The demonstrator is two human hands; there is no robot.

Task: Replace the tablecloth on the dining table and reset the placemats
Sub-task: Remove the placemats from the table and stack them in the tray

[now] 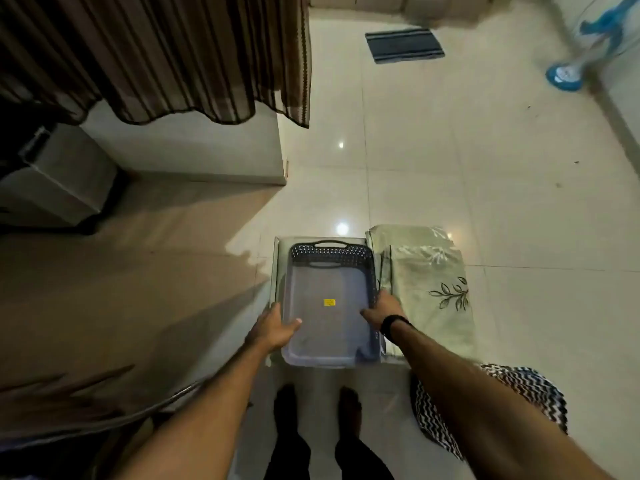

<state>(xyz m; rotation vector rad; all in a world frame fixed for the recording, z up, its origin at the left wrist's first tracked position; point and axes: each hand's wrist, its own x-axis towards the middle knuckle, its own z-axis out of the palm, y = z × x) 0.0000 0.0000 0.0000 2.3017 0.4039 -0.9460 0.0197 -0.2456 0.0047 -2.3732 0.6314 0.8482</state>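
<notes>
A dark blue plastic tray [329,320] with perforated walls and a yellow sticker sits low in front of me, on a pale transparent sheet [282,251]. My left hand [273,329] grips the tray's left rim, thumb over the edge. My right hand [382,310] grips its right rim; a black band is on that wrist. A folded pale green cloth with a leaf print [429,289] lies just right of the tray. A black-and-white zigzag cloth [526,386] lies at the lower right, partly behind my right forearm.
My feet [315,403] stand on glossy tiled floor below the tray. A brown striped curtain [156,53] hangs at upper left over a low ledge. A dark floor mat [403,45] and a blue standing fan [568,74] are farther off.
</notes>
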